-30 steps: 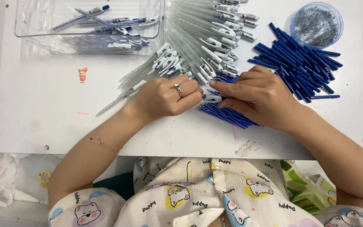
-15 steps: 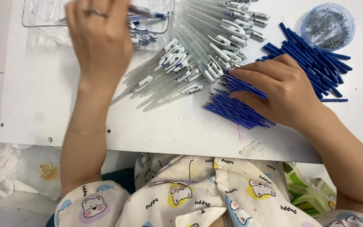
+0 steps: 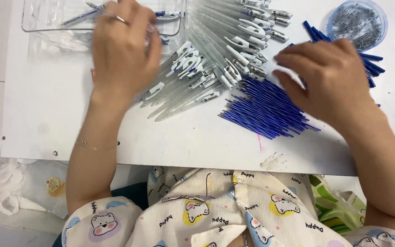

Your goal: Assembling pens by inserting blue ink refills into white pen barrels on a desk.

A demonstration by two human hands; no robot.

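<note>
Two hands working over heaps of pen parts on a white bench.

The left hand (image 3: 124, 55) is hovering at the front rim of the clear plastic tray (image 3: 46, 25), fingers curled; whether it is holding anything I cannot tell, as the blur hides it. A few finished pens (image 3: 81, 16) are lying in that tray. The right hand (image 3: 330, 77) is spreading loosely open, fingertips reaching toward the fan of clear pen barrels (image 3: 211, 59), just above the heap of thin blue refills (image 3: 266, 110). Blue pen pieces (image 3: 371, 64) are lying behind it, beside a round dish of small springs (image 3: 357, 20).
</note>
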